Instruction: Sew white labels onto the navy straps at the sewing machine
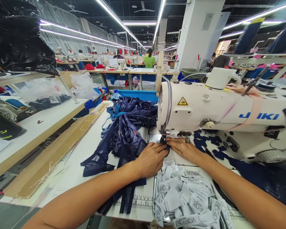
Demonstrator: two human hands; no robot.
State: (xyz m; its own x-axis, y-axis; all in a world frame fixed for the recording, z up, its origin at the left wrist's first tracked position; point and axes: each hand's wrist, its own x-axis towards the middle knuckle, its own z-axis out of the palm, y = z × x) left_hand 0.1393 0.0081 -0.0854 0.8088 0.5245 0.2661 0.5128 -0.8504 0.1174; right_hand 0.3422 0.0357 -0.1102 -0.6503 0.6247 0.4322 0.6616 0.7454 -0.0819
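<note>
Both hands are at the needle area of a white sewing machine [188, 106]. My left hand [151, 159] has its fingers bent and pressed together on a small piece of dark navy fabric [167, 150] by the presser foot. From the other side, my right hand [182, 148] pinches the same fabric, its fingertips close to the needle. Part of the fabric is hidden under the fingers. Left of the machine lies a tied bundle of navy mesh pieces [124, 133], with strips trailing under my left forearm. White printed labels [186, 197] fill a tray just in front of my hands.
Navy scraps [207, 140] and a larger navy cloth [259, 178] lie under the machine arm at right. A cardboard strip [54, 159] runs along the table's left edge. A side table [38, 127] stands further left. Ahead, a person in green [149, 59] sits among other sewing stations.
</note>
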